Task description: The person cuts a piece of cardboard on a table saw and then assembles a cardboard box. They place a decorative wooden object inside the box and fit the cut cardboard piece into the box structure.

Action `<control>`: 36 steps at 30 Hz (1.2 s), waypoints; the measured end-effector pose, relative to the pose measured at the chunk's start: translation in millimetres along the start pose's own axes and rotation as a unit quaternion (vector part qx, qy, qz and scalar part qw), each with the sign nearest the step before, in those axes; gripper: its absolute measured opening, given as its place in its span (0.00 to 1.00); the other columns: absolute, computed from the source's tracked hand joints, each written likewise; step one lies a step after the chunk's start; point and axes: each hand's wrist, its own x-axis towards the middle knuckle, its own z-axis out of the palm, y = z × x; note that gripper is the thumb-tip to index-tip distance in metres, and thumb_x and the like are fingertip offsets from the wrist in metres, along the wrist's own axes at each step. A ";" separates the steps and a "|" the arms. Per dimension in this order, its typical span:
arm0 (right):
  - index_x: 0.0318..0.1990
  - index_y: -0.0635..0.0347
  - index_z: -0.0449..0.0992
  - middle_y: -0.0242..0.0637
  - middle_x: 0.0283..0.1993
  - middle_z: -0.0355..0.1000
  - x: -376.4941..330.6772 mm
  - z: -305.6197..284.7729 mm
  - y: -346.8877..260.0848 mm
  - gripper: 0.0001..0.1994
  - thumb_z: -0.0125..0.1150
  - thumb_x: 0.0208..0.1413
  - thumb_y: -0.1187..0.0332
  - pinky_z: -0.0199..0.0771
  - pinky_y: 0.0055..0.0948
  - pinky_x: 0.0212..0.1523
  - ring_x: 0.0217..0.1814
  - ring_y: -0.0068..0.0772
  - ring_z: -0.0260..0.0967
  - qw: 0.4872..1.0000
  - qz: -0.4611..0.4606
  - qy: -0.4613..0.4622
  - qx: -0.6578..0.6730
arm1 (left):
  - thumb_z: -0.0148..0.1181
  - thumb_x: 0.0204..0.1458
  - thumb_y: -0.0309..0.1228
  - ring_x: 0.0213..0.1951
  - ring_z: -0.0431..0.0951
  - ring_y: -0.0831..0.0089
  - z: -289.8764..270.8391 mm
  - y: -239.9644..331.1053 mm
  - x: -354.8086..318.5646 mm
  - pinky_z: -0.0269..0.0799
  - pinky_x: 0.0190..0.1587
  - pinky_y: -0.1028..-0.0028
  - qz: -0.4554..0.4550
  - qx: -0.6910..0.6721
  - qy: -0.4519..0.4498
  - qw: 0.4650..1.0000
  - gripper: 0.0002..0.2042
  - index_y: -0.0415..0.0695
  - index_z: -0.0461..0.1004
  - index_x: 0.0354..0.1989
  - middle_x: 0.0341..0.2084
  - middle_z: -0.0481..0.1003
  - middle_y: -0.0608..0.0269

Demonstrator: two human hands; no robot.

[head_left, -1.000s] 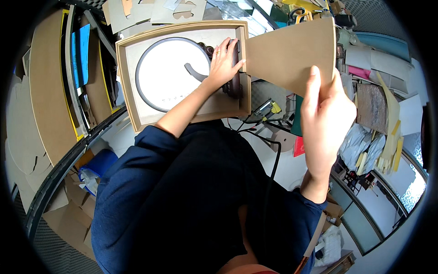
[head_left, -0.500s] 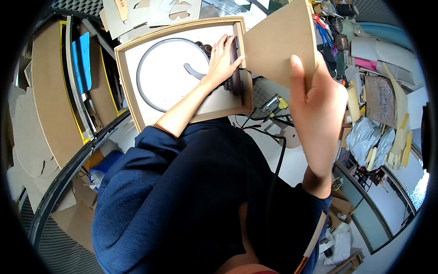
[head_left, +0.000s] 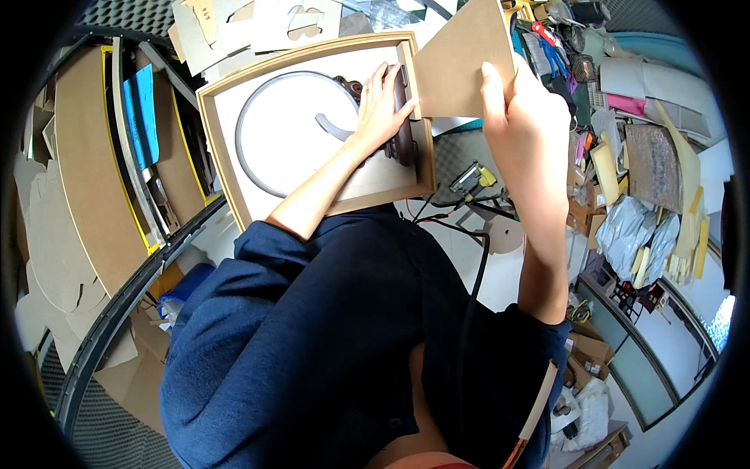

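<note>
A shallow wooden box (head_left: 308, 51) with a white floor lies in front of me. Inside are a dark round ring (head_left: 241, 133), a short curved dark strip (head_left: 332, 127) and a dark brown carved wooden piece (head_left: 405, 141) along the right wall. My left hand (head_left: 378, 108) reaches over the box, its fingers stretched out and resting on the carved piece, thumb toward the right wall. My right hand (head_left: 525, 105) grips a thin brown board (head_left: 461, 66) at its right edge, thumb on the near face. The board stands tilted against or beside the box's right wall; their contact is unclear.
Cut sheets (head_left: 269, 27) lie beyond the box. A yellow-and-grey power tool (head_left: 474, 181) and black cables (head_left: 486, 250) are right of my body. Tools and scraps crowd the right side, with a plastic bag (head_left: 625, 238). Large boards (head_left: 82, 156) stand at left.
My right hand has moved left and farther away with the brown board, which now shows less of its face. My left hand stays on the carved piece.
</note>
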 end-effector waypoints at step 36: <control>0.45 0.65 0.73 0.48 0.30 0.72 -18.1 85.3 76.5 0.13 0.51 0.60 0.65 0.71 0.39 0.30 0.30 0.46 0.71 0.938 -0.287 0.127 -0.148 | 0.68 0.41 0.52 0.64 0.57 0.40 -7.2 -10.0 2.6 0.55 0.64 0.52 0.012 0.033 -0.036 0.999 0.47 0.40 0.52 0.66 0.63 0.53 0.34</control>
